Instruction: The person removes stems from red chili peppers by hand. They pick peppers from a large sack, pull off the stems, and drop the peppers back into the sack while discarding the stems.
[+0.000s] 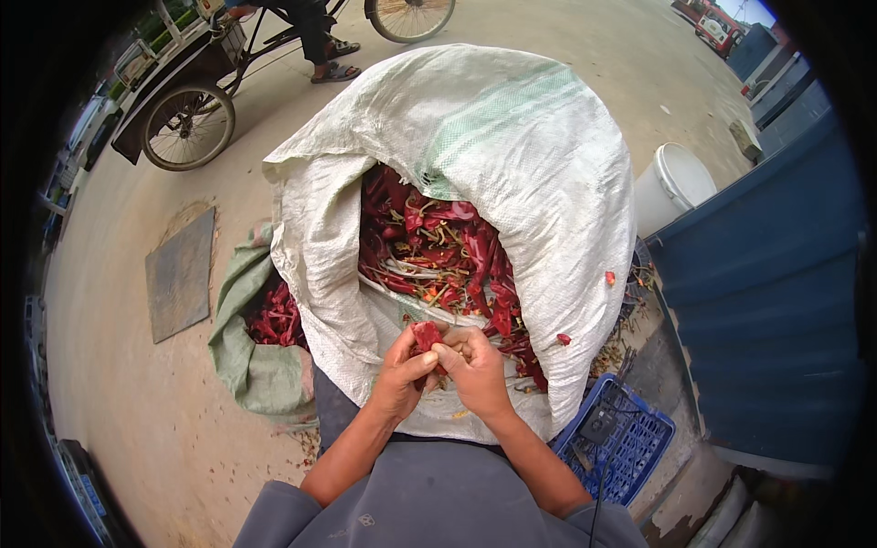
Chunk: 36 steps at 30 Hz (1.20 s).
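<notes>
A dried red chili pepper (426,335) is pinched between my two hands, just above the near lip of a big white woven sack (557,137). My left hand (398,376) grips it from the left, thumb pressed on it. From the right, my right hand (477,373) closes thumb and fingers on its lower part; some fingertips are hidden behind. The sack's mouth gapes and shows many dried red chilies (438,242) with pale stems. Two red bits lie on the sack's right side.
Left of me stands a green sack (239,329) with more red chilies. At right are a blue plastic crate (639,447) with a small black device (598,425), a white bucket (690,178) and a blue metal panel (758,301). Beyond, a person's sandalled feet (336,73) are beside a cargo tricycle (187,123).
</notes>
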Motion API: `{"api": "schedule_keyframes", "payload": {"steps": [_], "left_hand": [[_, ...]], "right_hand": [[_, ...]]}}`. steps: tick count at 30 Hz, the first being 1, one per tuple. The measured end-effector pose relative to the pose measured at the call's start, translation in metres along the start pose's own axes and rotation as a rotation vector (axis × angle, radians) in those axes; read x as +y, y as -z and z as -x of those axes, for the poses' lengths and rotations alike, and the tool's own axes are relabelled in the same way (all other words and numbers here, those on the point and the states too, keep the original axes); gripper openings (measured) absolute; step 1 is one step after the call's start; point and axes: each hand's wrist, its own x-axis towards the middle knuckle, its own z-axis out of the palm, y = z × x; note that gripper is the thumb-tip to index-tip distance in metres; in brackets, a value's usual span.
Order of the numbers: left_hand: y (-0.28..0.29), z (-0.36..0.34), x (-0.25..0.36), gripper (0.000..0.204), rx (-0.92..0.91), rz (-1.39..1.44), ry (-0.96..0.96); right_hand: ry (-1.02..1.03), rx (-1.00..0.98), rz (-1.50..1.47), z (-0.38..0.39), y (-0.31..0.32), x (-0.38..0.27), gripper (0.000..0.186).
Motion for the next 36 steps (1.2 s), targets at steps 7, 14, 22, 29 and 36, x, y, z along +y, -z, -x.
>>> {"api": "schedule_keyframes", "payload": {"steps": [7,14,22,29,36], "left_hand": [[0.004,-0.047,0.018,0.032,0.215,-1.234,-0.628],[0.038,-0.086,0.031,0.011,0.422,-1.93,-0.644],[0.026,-0.056,0.038,0.026,0.304,-1.326,-0.789],[0.012,0.002,-0.002,0.03,0.061,-1.326,-0.871],[0.016,0.011,-0.014,0.02,-0.029,-0.953,-0.699]], "right_hand": [[0.157,0.115,0.349,0.004,-0.007,0.001,0.027],[0.079,0.139,0.404,0.012,0.01,0.008,0.019],[0.047,0.157,0.362,0.014,0.02,0.019,0.019],[0.004,0.06,0.157,0.002,0.016,0.021,0.024],[-0.027,0.162,-0.008,0.005,0.014,0.013,0.019]]}}
